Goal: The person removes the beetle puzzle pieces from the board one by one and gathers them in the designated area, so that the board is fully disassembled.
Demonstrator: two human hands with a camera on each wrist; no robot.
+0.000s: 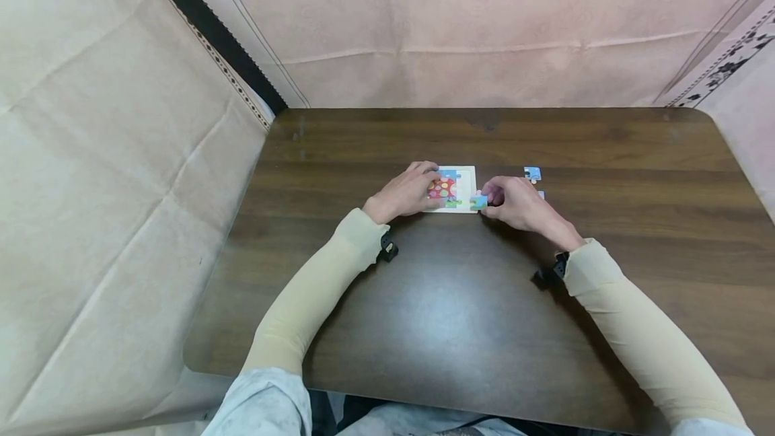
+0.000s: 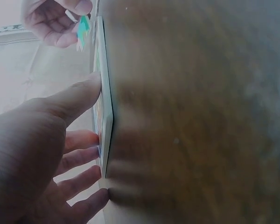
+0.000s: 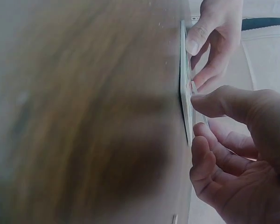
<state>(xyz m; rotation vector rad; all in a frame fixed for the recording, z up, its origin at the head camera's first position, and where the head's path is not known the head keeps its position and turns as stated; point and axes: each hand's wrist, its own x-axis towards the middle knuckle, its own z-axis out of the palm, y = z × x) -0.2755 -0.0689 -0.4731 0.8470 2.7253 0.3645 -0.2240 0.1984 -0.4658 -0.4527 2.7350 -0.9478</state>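
Note:
A white-bordered jigsaw board [image 1: 467,180] lies flat on the wooden table, with a red dotted picture and blue and green pieces in its left part. My left hand [image 1: 407,190] rests on the board's left side, thumb and fingers spread and touching its face; they cover part of the picture. In my right hand [image 1: 519,202], thumb and fingers pinch a blue and green puzzle piece [image 1: 478,202] over the board's lower right corner. The left wrist view shows this puzzle piece [image 2: 83,31] tilted, held above the board surface.
Just beyond the right hand lies a loose blue puzzle piece [image 1: 532,173], with another partly hidden behind the hand. The brown table [image 1: 436,328] stretches around the board. Pale fabric curtains [image 1: 460,25] hang behind it and to the left.

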